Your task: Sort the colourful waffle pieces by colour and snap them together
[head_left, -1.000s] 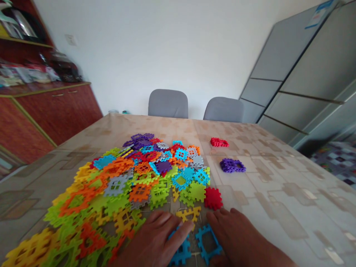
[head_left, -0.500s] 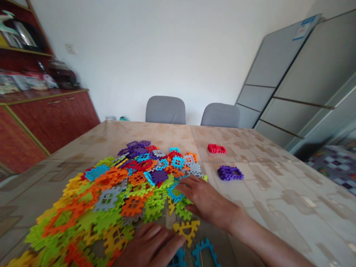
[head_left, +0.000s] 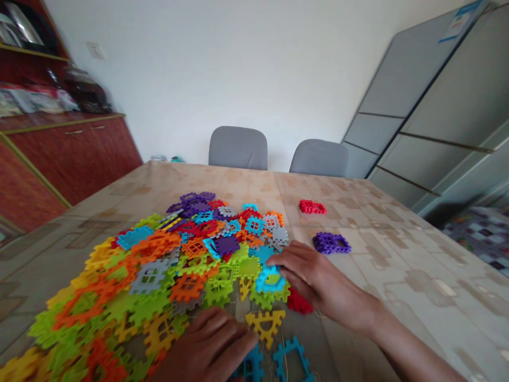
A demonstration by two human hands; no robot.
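Left of and beyond the triangle [head_left: 265,318], a heap [head_left: 151,273] of toothed plastic pieces is spread. At the triangle's near left, the left hand [head_left: 218,342] is laid with fingers curled over a blue tile [head_left: 256,363]; whether the tile is pinched or merely covered cannot be told. The triangle itself is touched by neither hand. Just beyond it, slightly rightward, the ring [head_left: 270,288] is seen against a green piece [head_left: 267,301]; it is too blurred for contact between the two to be judged. Very little weight is to be expected in the ring, and thin, stiff plastic with a slight spring. Purchase should be given by its toothed rim, while its smooth faces may slide. A hold is best taken across one side bar, since nothing can be gripped in the open middle; breakage seems unlikely. Near right of the triangle, a frame [head_left: 288,347] is laid flat. Beyond the triangle on the right, a red tile [head_left: 299,302] is partly hidden by the right hand [head_left: 314,271], by whose thumb and fingertips the ring's right side appears to be pinched. Farther beyond, a red stack [head_left: 312,207] and a purple stack [head_left: 328,243] are set.
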